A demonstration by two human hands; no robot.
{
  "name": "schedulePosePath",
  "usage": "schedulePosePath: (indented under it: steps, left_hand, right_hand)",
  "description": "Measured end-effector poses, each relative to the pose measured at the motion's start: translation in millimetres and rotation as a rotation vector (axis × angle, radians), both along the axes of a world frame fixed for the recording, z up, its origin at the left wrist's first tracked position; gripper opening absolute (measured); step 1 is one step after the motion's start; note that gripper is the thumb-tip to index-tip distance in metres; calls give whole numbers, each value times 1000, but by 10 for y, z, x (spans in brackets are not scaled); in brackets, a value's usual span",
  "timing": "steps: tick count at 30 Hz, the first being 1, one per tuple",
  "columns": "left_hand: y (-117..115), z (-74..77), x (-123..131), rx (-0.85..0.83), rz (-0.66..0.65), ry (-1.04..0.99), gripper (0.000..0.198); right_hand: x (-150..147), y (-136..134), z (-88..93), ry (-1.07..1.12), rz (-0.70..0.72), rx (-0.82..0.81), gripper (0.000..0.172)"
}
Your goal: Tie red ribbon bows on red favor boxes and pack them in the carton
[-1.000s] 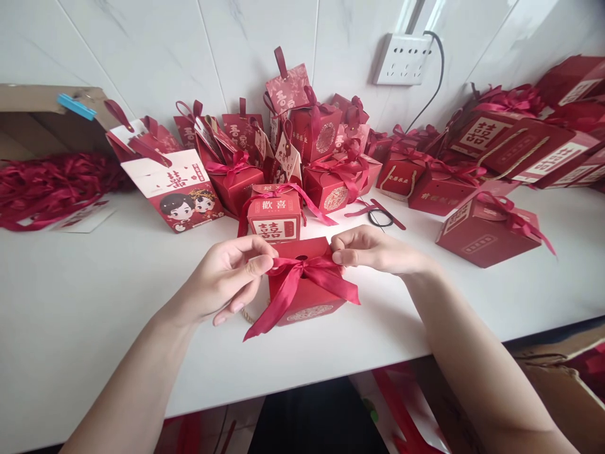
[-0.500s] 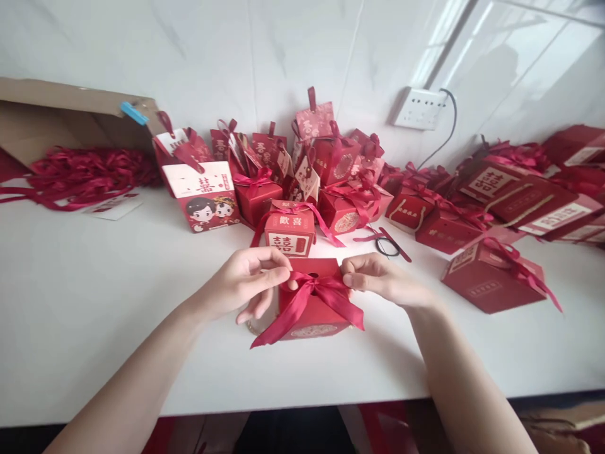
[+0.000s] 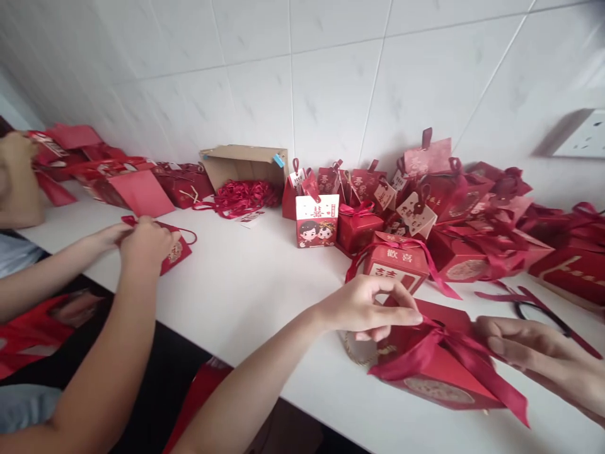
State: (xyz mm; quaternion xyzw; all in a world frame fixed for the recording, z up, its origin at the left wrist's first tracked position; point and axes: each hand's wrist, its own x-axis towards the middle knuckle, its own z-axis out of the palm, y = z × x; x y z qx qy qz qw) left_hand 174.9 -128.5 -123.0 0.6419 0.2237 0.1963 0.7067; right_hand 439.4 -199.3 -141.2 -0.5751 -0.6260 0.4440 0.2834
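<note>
A small red gift box with a dark red ribbon bow lies near the white counter's front edge at the lower right. My left hand pinches the left loop of the bow, fingers closed. My right hand grips the bow's right side with its fingers pressed together. A gold cord handle pokes out under my left hand.
Several finished red boxes and a cartoon-couple box crowd the back of the counter. An open cardboard box holds red ribbons. At the left a co-worker's hands work on another red box. A wall socket is at right.
The view has swung left, so the box and my hands now sit at the lower right and a co-worker's arms have come into view. My hands still hold the bow.
</note>
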Motion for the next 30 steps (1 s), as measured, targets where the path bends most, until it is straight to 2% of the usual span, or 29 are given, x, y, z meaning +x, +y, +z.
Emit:
schedulePosePath:
  steps: [3, 7, 10, 17, 23, 30]
  left_hand:
    - [-16, 7, 17, -28, -2, -9, 25]
    - [-21, 42, 14, -62, 9, 4, 24]
    - [-2, 48, -2, -18, 7, 65, 30]
    - [32, 42, -47, 54, -7, 169, 31]
    - [30, 46, -40, 147, 62, 276, 32]
    - [22, 40, -34, 148, 38, 235, 40]
  right_hand:
    - [-25, -15, 41, 63, 71, -90, 49]
    - [-166, -21, 193, 86, 85, -49, 52]
    - [-219, 3, 239, 162, 126, -29, 50]
    - [-201, 20, 213, 301, 161, 4, 37]
    - [-220, 28, 205, 382, 185, 7, 33]
    - [-236, 42, 203, 377, 200, -2, 34]
